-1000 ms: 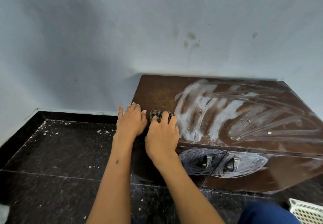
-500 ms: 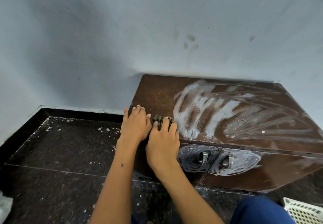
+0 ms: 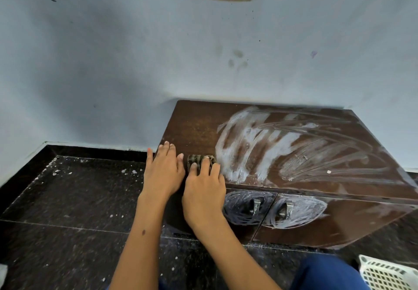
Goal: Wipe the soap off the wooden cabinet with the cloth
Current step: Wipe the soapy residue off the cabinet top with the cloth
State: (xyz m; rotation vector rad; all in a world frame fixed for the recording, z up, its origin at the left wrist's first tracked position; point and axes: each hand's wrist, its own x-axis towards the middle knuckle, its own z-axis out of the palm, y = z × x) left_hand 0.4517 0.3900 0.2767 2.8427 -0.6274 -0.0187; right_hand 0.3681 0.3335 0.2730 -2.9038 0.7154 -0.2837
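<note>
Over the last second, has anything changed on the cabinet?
Hardly anything. The right hand still presses the cloth near the cabinet's front left corner, at the soap's edge; the left hand stays flat beside it. The soap smears look unchanged. Only the camera shifted slightly.

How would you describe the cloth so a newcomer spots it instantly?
Find the brown wooden cabinet against the blue wall, its top smeared with white soap. At its near left corner, the cloth is a small, dark striped wad under the fingertips of the right hand, just left of the soap.
</note>
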